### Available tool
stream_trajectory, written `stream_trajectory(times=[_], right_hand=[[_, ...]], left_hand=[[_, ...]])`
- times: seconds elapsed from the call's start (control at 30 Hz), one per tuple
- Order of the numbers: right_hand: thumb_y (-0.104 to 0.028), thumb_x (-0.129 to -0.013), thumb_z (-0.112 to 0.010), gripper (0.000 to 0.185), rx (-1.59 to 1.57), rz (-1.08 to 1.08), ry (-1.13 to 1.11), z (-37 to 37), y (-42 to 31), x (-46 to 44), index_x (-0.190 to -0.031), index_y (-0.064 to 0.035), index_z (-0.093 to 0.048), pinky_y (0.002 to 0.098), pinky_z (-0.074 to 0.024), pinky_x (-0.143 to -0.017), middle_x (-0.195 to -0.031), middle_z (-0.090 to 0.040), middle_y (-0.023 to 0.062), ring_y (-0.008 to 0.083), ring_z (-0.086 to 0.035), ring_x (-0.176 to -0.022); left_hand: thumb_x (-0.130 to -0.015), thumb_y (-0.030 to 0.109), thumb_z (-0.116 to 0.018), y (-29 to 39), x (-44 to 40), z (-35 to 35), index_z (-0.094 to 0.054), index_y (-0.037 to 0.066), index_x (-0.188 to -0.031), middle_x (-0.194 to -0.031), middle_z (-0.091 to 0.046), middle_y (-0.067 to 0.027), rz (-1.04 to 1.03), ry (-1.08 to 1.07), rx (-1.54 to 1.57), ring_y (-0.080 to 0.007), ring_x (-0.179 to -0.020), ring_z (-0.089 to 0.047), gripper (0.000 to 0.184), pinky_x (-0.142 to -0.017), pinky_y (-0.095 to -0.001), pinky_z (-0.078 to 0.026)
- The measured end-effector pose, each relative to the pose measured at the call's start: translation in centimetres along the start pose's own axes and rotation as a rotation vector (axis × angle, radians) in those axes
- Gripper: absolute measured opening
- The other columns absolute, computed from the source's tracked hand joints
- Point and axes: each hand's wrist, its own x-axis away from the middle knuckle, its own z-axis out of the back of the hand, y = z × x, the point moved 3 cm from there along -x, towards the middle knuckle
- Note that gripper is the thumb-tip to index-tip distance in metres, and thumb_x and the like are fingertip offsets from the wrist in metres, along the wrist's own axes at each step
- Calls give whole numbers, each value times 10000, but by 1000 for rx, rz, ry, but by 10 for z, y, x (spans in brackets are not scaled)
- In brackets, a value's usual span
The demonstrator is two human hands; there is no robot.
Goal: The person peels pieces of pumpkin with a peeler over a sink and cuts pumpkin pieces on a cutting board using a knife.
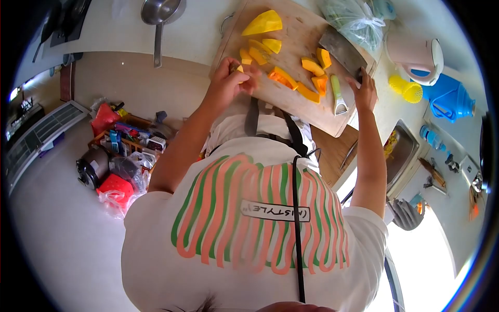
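Observation:
My left hand (pixel 231 80) is closed on a small pumpkin piece (pixel 237 68) at the near left edge of the wooden cutting board (pixel 291 49); some fingers are blurred. At the board's right edge, my right hand (pixel 365 92) has its fingers at the handle end of a cleaver (pixel 340 49) whose blade lies flat on the board. Its palm hides most of the handle. A green-handled peeler (pixel 338 96) lies just left of that hand. Between the hands are several cut pumpkin pieces (pixel 282 78). Farther back sits a larger pumpkin wedge (pixel 264 23).
A clear plastic bag (pixel 353 21) is behind the board, with a white kettle (pixel 413 56) to its right. Beyond are a yellow cup (pixel 405 89), a blue pitcher (pixel 451 98) and a sink (pixel 403 148). A saucepan (pixel 160 10) stands left, its handle overhanging the counter edge.

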Motion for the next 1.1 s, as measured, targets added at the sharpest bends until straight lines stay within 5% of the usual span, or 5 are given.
stream_trajectory(times=[0.2, 0.5, 0.7, 0.97, 1.1], right_hand=[[-346, -814, -707, 459, 60, -34, 53, 27, -31, 27, -1182, -110, -567, 451, -338, -941, -1107, -577, 96, 264, -551, -1051], [-262, -777, -653, 368, -296, -419, -432, 25, -55, 49, -1046, -38, -540, 446, -518, -776, -921, -658, 228, 390, -640, -875], [-117, -872, -568, 118, -2084, -901, 384, 131, -34, 61, -971, -83, -512, 308, -452, -622, -847, -575, 50, 166, -541, -674], [-291, -966, -424, 235, -2138, -775, 826, 249, 25, 138, -1021, -78, -509, 253, -302, -470, -794, -506, 25, 125, -390, -564], [-259, -951, -419, 246, -2015, -706, 886, 256, 81, 198, -1007, -43, -522, 262, -418, -592, -813, -540, 63, 130, -487, -675]], left_hand=[[-897, 82, -613, 13, 7, -58, -397, 67, -1152, -926, -510, -49, -178, -118, -458, -103, -786, -517, 334, -673, -234, -434], [-952, 55, -481, 22, 27, -155, -327, 48, -1361, -1013, -563, -81, -143, -543, -379, -85, -693, -437, 437, -661, -225, -405], [-846, 37, -576, -18, 17, -226, -388, 65, -1193, -895, -425, -4, -4, -722, -476, -63, -739, -391, 396, -654, -206, -383], [-865, 31, -631, -123, 28, -370, -474, 27, -1154, -940, -578, -27, -49, -974, -883, -62, -845, -539, 329, -732, -221, -456], [-872, 49, -629, -172, 42, -424, -481, 11, -1134, -935, -583, -33, -105, -1092, -981, -67, -843, -548, 303, -734, -219, -465]])
